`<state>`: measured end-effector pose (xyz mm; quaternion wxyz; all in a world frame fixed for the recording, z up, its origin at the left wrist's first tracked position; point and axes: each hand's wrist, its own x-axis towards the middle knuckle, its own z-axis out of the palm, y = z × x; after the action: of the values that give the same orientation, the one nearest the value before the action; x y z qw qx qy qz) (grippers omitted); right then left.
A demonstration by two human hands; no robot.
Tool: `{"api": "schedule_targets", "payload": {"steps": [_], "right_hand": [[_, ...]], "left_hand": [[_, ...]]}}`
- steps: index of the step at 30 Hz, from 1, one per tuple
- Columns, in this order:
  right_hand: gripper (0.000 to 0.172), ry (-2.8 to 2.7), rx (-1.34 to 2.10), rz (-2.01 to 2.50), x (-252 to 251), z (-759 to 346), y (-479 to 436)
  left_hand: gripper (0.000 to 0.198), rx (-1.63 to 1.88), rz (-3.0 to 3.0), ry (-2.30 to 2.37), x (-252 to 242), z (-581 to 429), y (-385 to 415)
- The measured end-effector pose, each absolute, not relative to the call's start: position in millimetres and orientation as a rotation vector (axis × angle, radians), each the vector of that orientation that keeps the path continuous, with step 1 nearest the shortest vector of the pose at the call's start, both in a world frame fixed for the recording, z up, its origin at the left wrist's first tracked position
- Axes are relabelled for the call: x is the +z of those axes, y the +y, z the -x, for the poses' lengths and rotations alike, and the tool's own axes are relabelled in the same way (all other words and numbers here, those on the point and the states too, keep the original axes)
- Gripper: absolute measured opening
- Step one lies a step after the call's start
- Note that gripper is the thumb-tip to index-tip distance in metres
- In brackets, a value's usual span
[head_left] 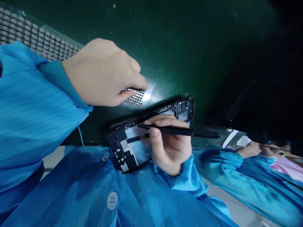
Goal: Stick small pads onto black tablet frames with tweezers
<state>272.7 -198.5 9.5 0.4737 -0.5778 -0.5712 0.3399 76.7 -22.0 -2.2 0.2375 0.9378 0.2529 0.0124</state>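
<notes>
My left hand [104, 75] is palm down, its fingers curled and its thumb and index finger closed at a small clear sheet of small grey pads [136, 101]. Most of that sheet's far side is hidden beneath the hand. In my right hand [169, 145] I grip black tweezers [175, 130], their pointed tip directed left, over the upper edge of an opened phone or tablet body [139, 151]. This dark frame lies tilted at the table's near edge, against my blue smock. Small circuit parts and pale panels show inside it; my right hand covers its middle.
A larger sheet with rows of grey pads [42, 39] lies at the upper left, partly under my left sleeve. The table top [177, 37] is dark green. A large black shape [258, 85] fills the right. Beyond it, a co-worker's hand [249, 149] and blue sleeve appear.
</notes>
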Motion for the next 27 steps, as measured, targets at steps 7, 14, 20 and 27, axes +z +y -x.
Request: {"api": "schedule_targets", "payload": {"steps": [7, 14, 20, 27], "right_hand": [[0.031, -1.558, 0.766, 1.314, 1, -270, -197], [0.035, -1.753, 0.717, 1.392, 18, -289, -180], [0.014, -1.826, 0.828, 1.512, 8, -319, -138], [0.015, -1.781, 0.904, 1.512, 4, -320, -139]], "left_hand": [[0.075, -0.172, -2.588, 0.805, 5, -82, -22], [0.054, -0.248, -2.643, 0.805, 7, -80, -22], [0.059, -0.290, -2.708, 0.765, 4, -83, -21], [0.059, -0.390, -2.697, 0.794, 10, -83, -19]]}}
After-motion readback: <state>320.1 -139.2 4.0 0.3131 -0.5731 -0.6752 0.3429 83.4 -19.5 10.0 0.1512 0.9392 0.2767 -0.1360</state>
